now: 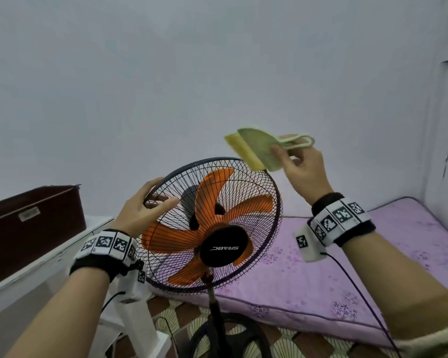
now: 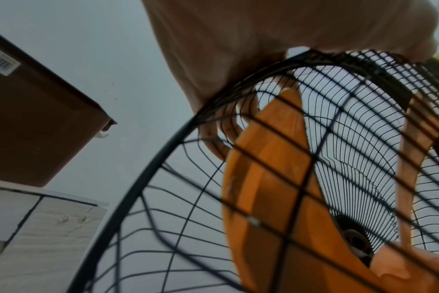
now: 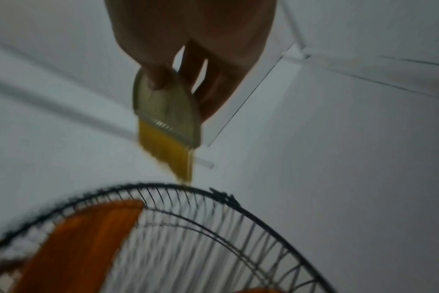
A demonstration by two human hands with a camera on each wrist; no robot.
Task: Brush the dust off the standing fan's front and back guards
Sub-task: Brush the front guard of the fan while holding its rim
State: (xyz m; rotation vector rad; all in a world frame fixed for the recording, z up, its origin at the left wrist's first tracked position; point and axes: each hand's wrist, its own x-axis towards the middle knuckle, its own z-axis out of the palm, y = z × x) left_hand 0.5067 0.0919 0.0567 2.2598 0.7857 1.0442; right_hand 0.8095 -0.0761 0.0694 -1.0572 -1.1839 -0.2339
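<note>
The standing fan's black wire front guard (image 1: 246, 195) tilts up toward me, with orange blades (image 1: 254, 205) behind it and a black hub (image 1: 224, 248). My left hand (image 1: 145, 202) grips the guard's upper left rim, thumb on the front. In the left wrist view its fingers (image 2: 213, 142) curl behind the back guard (image 2: 148, 174), next to a blade (image 2: 263, 178). My right hand (image 1: 305, 169) pinches the handle of a green brush (image 1: 254, 148). Its yellow bristles (image 3: 168, 156) touch the top of the rim (image 3: 251, 214).
A pink flowered mattress (image 1: 373, 267) lies to the right behind the fan. A brown box (image 1: 29, 228) sits on a white cabinet (image 1: 49, 257) at left. A white plastic stool (image 1: 137, 319) stands beside the fan's pole and round base (image 1: 230, 339). Cables hang from both wrists.
</note>
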